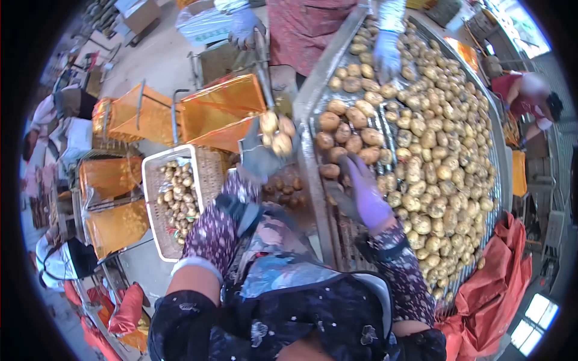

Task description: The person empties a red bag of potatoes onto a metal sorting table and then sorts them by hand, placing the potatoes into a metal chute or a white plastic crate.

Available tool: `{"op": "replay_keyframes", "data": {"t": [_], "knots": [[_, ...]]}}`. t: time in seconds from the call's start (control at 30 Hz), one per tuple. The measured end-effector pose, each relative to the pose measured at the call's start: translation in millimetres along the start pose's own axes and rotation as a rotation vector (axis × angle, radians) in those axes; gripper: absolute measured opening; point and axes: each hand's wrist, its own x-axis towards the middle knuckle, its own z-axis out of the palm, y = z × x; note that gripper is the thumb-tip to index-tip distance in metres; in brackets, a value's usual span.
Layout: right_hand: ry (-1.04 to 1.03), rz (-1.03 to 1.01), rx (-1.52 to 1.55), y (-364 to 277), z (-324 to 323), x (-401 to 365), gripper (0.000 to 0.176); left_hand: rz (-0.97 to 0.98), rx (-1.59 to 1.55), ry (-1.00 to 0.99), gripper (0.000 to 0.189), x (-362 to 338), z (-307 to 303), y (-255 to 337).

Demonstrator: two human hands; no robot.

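Observation:
My left hand, in a grey glove blurred by motion, holds several potatoes beside the metal table's left edge. My right hand, in a purple and grey glove, reaches over the table's rim with its fingers at the larger brown potatoes; its fingertips are partly hidden. Many smaller, paler potatoes cover the slatted table to the right of a metal divider. Below my left hand, more potatoes lie in a dark container.
A white basket with potatoes stands at the left, near orange mesh bags on frames. Across the table, a co-worker's gloved hand touches potatoes; the other is near a rail. Red sacking hangs at the lower right.

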Motion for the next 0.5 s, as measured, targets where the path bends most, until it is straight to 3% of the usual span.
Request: {"op": "replay_keyframes", "data": {"t": [0.03, 0.1, 0.17, 0.2, 0.23, 0.27, 0.37, 0.4, 0.43, 0.47, 0.5], "knots": [[-0.027, 0.057, 0.018, 2, -4, -12, 0.059, 0.062, -0.050, 0.112, 0.035, 6, 19, 25], [-0.028, 0.125, -0.044, 13, -7, -41, 0.046, 0.501, 0.258, 0.516, 0.026, 28, 36, 98], [-0.014, 0.184, -0.072, 6, -21, -64, 0.044, 0.701, 0.433, 0.425, 0.027, 50, 40, 157], [0.021, 0.202, -0.065, 11, -23, -76, 0.043, 0.779, 0.496, 0.442, 0.028, 58, 56, 165], [0.055, 0.223, -0.058, 18, -25, -89, 0.043, 0.817, 0.511, 0.580, 0.029, 66, 73, 174], [0.086, 0.251, -0.049, 25, -24, -97, 0.042, 0.848, 0.523, 0.725, 0.031, 68, 87, 169], [0.245, 0.278, -0.527, 47, -24, -122, 0.044, 0.566, 0.911, 0.705, 0.029, 56, 55, 170], [0.234, 0.231, -0.659, 59, -14, -130, 0.042, 0.583, 1.123, 0.700, 0.027, 55, 49, 143], [0.068, 0.417, -0.644, 31, -11, -113, 0.041, 0.660, 1.444, 0.675, 0.026, 51, 42, 95], [0.002, 0.464, -0.749, 45, 19, -121, 0.037, 0.687, 1.690, 0.610, 0.028, 47, 33, 55], [-0.057, 0.455, -0.814, 56, 41, -121, 0.056, 0.661, 1.806, 0.513, 0.032, 43, 25, 16]]}}
